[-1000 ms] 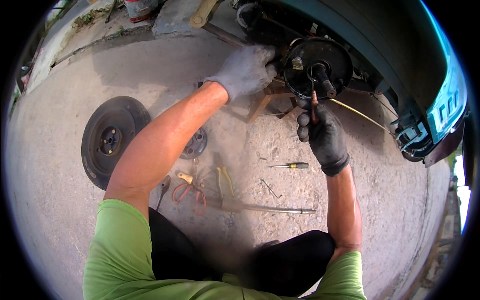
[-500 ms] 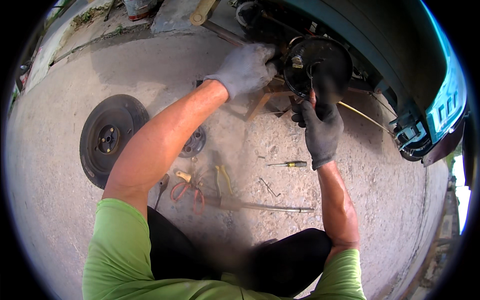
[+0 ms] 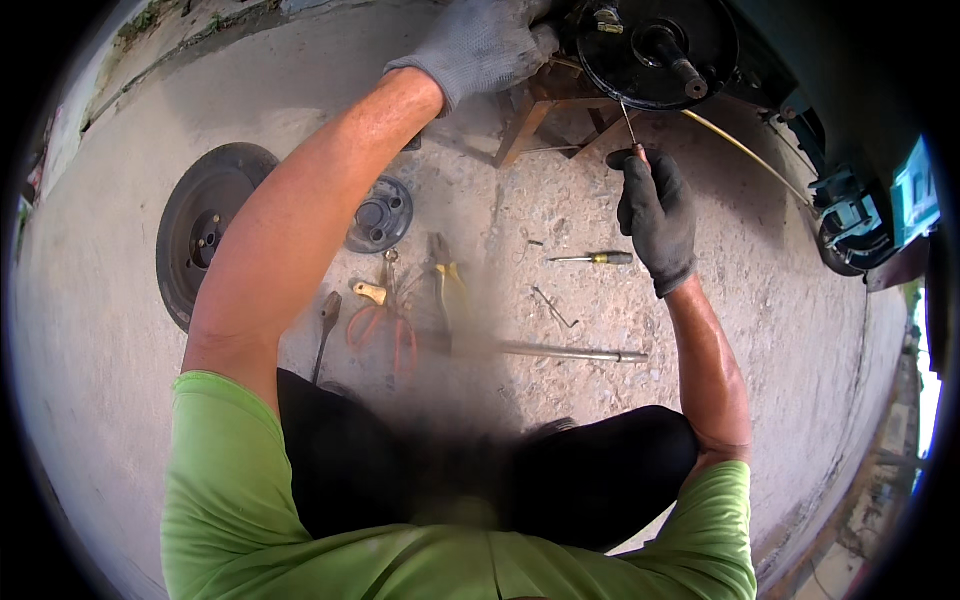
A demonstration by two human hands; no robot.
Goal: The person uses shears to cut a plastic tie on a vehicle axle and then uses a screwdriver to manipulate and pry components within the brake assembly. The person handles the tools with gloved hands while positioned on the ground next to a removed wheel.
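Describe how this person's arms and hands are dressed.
The left hand wears a light grey knitted work glove with a ribbed cuff that ends at the wrist. The right hand wears a black glove of similar cut. Both forearms are bare from the glove cuffs up to the short sleeves of a bright green T-shirt. No watch or band shows.

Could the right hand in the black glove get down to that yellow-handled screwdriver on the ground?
Probably yes: the screwdriver lies on bare concrete just beside the right hand, nothing between, though that hand already holds a thin tool.
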